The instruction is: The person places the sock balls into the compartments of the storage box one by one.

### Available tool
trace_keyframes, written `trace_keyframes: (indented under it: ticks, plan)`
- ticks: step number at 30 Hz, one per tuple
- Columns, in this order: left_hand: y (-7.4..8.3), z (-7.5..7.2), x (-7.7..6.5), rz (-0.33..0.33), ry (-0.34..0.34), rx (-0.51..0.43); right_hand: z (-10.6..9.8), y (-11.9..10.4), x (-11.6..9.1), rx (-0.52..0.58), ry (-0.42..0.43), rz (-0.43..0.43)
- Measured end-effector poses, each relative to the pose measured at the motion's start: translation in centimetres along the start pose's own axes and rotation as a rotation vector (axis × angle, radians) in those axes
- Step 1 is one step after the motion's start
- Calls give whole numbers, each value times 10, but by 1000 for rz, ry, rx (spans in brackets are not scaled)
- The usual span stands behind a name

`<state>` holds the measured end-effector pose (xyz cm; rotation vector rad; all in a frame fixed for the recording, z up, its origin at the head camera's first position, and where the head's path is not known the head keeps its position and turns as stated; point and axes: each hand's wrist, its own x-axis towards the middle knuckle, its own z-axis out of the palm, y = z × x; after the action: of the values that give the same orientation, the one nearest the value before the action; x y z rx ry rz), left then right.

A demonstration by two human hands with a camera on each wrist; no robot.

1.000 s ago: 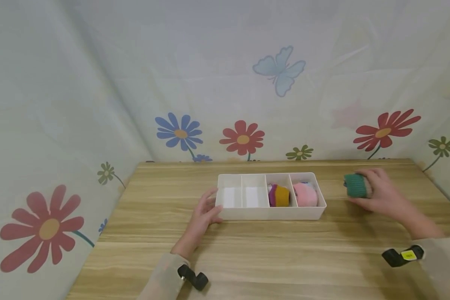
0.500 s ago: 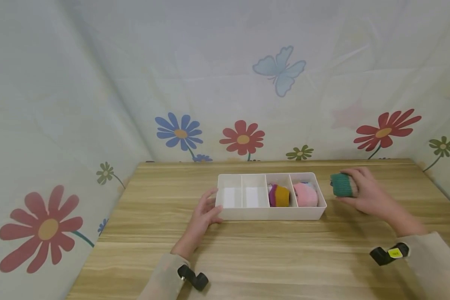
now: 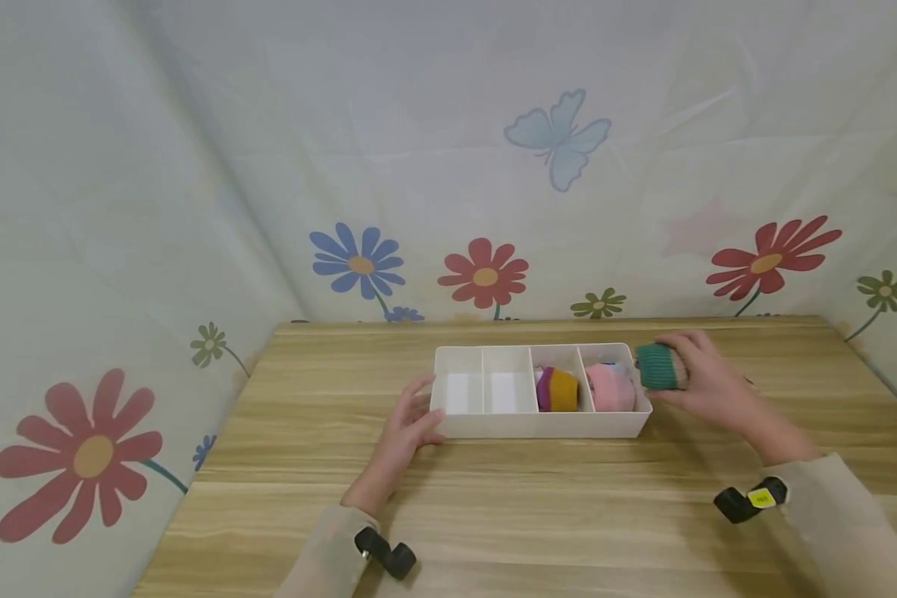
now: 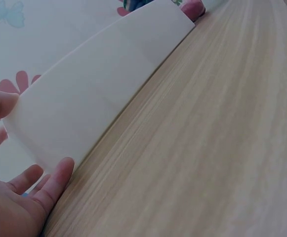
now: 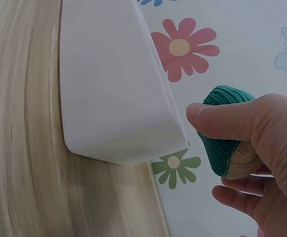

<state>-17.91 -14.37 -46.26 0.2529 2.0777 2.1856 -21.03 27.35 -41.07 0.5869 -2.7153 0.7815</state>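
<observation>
My right hand (image 3: 706,386) grips a rolled-up ribbed sock (image 3: 659,367), green with a beige part, just above the right end of the white box (image 3: 546,426). The right wrist view shows the thumb across the green sock (image 5: 217,150), with fingers partly hidden behind it. At the box's left end, my left hand (image 3: 404,423) rests with its fingertips on the end wall and front corner. In the left wrist view these fingers (image 4: 57,185) are spread and relaxed against the box (image 4: 94,84). Rolled socks fill the two right compartments: purple and mustard (image 3: 558,390), then pink (image 3: 611,388).
Dividers split the box into several compartments; the two at the left show bare floors. It stands on a wood-grain table (image 3: 538,515), near the back edge. A flower-printed curtain (image 3: 448,183) hangs behind the table and along the left side.
My right hand has moved left with the green sock, from the table's right side to the box's right end. My left hand and the box have stayed in place.
</observation>
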Motion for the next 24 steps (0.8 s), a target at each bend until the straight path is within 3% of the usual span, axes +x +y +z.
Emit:
trace_keyframes:
  ticks: [24]
  plan:
    - [3,1,-1,-8,0,-8,27,-26,23,87,-74,4]
